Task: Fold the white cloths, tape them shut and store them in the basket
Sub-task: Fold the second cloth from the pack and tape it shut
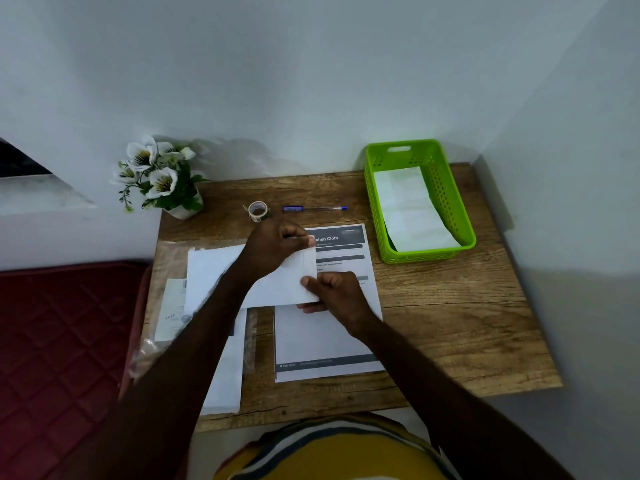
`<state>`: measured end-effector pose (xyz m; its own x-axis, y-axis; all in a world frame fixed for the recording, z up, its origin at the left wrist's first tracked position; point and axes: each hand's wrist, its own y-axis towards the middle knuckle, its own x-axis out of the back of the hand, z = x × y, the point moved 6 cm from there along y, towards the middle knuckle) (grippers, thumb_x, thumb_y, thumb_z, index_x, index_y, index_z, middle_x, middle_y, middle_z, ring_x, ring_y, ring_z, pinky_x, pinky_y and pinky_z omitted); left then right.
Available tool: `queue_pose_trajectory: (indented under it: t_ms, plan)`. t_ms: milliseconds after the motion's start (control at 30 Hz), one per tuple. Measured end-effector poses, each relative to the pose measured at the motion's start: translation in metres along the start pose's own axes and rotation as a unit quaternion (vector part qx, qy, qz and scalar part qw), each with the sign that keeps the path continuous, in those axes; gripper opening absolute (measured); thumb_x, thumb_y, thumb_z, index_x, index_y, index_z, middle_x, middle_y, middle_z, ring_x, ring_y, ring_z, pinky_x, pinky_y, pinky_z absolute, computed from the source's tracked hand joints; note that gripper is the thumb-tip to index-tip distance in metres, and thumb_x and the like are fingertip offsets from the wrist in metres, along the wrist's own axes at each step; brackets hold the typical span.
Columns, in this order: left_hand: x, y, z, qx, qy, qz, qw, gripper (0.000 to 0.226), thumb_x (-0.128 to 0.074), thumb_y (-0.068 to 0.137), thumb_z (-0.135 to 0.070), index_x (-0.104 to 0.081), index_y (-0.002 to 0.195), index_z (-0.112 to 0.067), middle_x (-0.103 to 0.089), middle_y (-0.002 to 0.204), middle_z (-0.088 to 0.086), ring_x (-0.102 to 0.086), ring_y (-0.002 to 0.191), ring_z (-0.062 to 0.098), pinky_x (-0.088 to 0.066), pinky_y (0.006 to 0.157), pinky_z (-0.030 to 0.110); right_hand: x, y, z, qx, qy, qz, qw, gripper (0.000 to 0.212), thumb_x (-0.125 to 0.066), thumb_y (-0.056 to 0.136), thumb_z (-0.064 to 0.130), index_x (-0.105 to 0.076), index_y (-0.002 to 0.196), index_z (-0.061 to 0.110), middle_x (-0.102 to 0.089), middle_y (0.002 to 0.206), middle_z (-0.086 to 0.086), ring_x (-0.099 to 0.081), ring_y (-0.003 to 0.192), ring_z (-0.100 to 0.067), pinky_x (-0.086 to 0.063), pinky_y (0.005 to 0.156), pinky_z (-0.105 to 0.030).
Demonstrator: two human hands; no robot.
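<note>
Head view: both forearms reach in over the wooden table [450,323]. The left hand [273,251] comes from the lower left, fingers curled, thumb and fingers pinched on the far right corner of the folded white cloth [277,282]. The right hand [332,292] pinches the cloth's near right corner, thumb on top, fingers underneath. Under the fingers lies a printed sheet [325,337] reading "...chen Cloth". Beyond the left fingers stand a tape roll [258,211] and pen [313,209]; right of both hands, the green basket [446,188] holds folded cloths [412,209].
</note>
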<state>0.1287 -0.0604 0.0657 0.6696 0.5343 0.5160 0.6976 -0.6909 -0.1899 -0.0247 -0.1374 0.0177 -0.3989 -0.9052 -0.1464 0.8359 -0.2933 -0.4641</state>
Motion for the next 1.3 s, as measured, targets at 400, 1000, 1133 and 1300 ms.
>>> queue_pose_trajectory:
  t_ms: [400, 1000, 1133, 1300]
  plan:
    - [0.004, 0.009, -0.004, 0.009, 0.033, -0.029, 0.999, 0.021, -0.075, 0.093, -0.03, -0.079, 0.108, -0.016, -0.075, 0.099, -0.006, -0.071, 0.089, 0.008, -0.058, 0.081, 0.03, -0.001, -0.003, 0.007, -0.045, 0.066, 0.034, 0.996, 0.031, -0.068, 0.097, 0.014, -0.066, 0.127, 0.006, -0.073, 0.122, -0.006, -0.074, 0.106, -0.026, -0.064, 0.081, -0.04]
    - [0.027, 0.009, -0.006, 0.133, -0.107, -0.216, 0.961, 0.013, -0.074, 0.094, -0.031, -0.078, 0.089, -0.019, -0.073, 0.088, -0.004, -0.066, 0.079, 0.012, -0.051, 0.069, 0.026, 0.041, 0.003, 0.054, -0.03, 0.21, -0.098, 0.972, 0.014, -0.064, 0.097, 0.001, -0.069, 0.107, 0.008, -0.077, 0.096, -0.01, -0.075, 0.071, -0.019, -0.065, 0.064, -0.037]
    - [0.016, 0.003, 0.016, 0.205, -0.213, -0.262, 0.919, 0.01, -0.077, 0.092, -0.021, -0.072, 0.085, -0.014, -0.071, 0.102, 0.004, -0.065, 0.09, 0.017, -0.055, 0.085, 0.032, 0.053, 0.016, 0.069, -0.003, 0.127, -0.201, 0.971, 0.017, -0.064, 0.096, 0.003, -0.075, 0.107, 0.005, -0.076, 0.083, -0.008, -0.069, 0.06, -0.015, -0.058, 0.05, -0.026]
    - [-0.001, -0.007, 0.04, 0.247, -0.248, -0.309, 0.884, 0.021, -0.08, 0.088, -0.024, -0.076, 0.105, -0.012, -0.076, 0.106, 0.004, -0.071, 0.1, 0.023, -0.059, 0.096, 0.041, 0.058, 0.039, 0.077, 0.04, -0.004, -0.289, 0.957, 0.018, -0.061, 0.095, 0.014, -0.075, 0.084, 0.02, -0.077, 0.089, -0.01, -0.069, 0.067, -0.026, -0.057, 0.047, -0.034]
